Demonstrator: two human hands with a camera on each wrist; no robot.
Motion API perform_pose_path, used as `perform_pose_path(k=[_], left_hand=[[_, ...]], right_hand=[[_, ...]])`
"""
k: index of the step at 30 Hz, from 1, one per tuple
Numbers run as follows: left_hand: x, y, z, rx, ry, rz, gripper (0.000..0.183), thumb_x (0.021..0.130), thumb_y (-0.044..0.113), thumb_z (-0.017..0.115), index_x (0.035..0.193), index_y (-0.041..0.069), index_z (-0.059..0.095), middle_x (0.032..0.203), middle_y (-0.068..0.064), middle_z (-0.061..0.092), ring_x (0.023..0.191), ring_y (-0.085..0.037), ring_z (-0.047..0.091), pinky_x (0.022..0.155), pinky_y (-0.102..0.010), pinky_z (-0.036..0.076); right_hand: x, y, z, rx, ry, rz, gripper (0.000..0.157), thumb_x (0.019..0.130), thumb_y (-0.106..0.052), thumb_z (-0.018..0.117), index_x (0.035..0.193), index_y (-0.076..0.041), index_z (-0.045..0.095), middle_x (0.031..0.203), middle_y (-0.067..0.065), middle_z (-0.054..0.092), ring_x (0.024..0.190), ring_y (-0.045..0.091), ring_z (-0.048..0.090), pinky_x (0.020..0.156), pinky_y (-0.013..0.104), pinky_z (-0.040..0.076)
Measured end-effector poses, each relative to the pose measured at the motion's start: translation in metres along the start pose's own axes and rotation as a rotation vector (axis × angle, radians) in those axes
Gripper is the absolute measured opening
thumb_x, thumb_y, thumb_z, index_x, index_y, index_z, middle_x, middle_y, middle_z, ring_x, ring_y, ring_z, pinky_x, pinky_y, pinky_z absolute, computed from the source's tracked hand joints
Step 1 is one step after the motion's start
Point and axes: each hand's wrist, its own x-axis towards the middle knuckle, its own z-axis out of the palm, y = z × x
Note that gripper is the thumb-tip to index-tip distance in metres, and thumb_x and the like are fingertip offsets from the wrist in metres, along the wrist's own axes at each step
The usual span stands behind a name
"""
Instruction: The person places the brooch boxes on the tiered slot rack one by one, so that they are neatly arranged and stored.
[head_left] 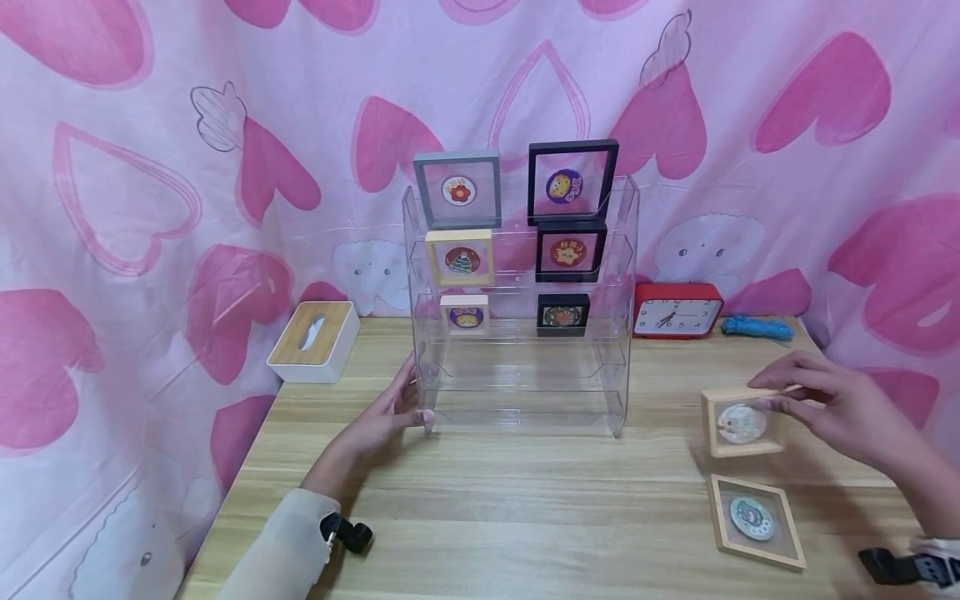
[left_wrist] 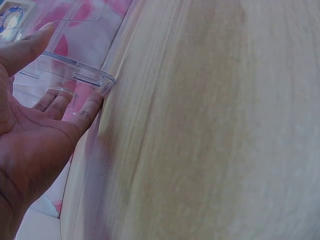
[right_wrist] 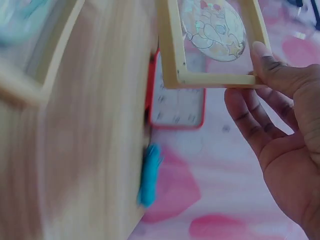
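My right hand [head_left: 836, 408] pinches the top edge of a light wooden display frame [head_left: 708, 425] near its right corner, thumb on the near side. Inside it is a round pale sticker with a cartoon drawing, clear in the right wrist view. A second wooden display frame [head_left: 776, 553] with a round greenish sticker lies flat on the table just below. My left hand [head_left: 382, 414] rests against the lower left side of a clear tiered display rack [head_left: 517, 422]. In the left wrist view its thumb [left_wrist: 30, 47] and fingers [left_wrist: 89, 111] are extended, the fingertips at the rack's side.
Framed badges stand in pairs on the rack's upper tiers, such as a grey frame [head_left: 427, 187] and a black frame [head_left: 573, 146]. A tissue box [head_left: 330, 358] stands left; a red clock [head_left: 678, 317] and blue bundle [head_left: 757, 327] are right. Pink curtain [head_left: 300, 50] hangs behind.
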Motion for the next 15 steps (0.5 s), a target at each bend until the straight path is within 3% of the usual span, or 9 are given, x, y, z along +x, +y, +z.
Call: perform_pose_path(k=[9, 15], left_hand=[[0.0, -0.004, 0.0, -0.005, 0.009, 0.004, 0.113, 0.103, 0.015, 0.076, 0.169, 0.065, 0.0, 0.189, -0.009, 0.006, 0.174, -0.043, 0.009, 0.137, -0.072, 0.006], [0.001, -0.003, -0.001, -0.013, 0.01, -0.024, 0.11, 0.104, 0.018, 0.076, 0.167, 0.07, 0.002, 0.189, -0.004, 0.004, 0.174, -0.04, 0.008, 0.136, -0.074, 0.006]], right_hand=[[0.041, -0.04, 0.022, 0.086, 0.054, -0.149, 0.062, 0.057, 0.025, 0.094, 0.106, -0.012, 0.085, 0.104, -0.003, 0.075, 0.101, -0.007, 0.067, 0.081, 0.004, 0.058], [0.062, -0.072, 0.047, 0.113, 0.07, -0.12, 0.055, 0.067, 0.022, 0.093, 0.108, -0.013, 0.085, 0.107, -0.005, 0.074, 0.099, -0.01, 0.067, 0.082, 0.006, 0.06]])
